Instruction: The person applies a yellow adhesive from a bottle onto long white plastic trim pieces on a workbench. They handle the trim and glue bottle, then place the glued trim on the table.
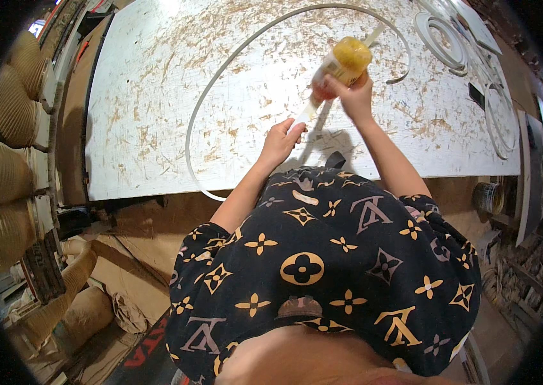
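My right hand is closed around a plastic bottle with yellow contents and a label, tilted over the table. The bottle's reddish lower end points down towards a flat pale strip. The bottle is slightly blurred, and I cannot tell whether its tip touches the strip. My left hand grips the near end of that strip between thumb and fingers. The strip runs up behind the bottle, and its far end shows beyond it. Both hands are above a scuffed white table.
A long thin edging strip curves widely around my hands, overhanging the table's near edge. Coiled white strips and a dark flat object lie at the right. Ribbed ducts line the left side.
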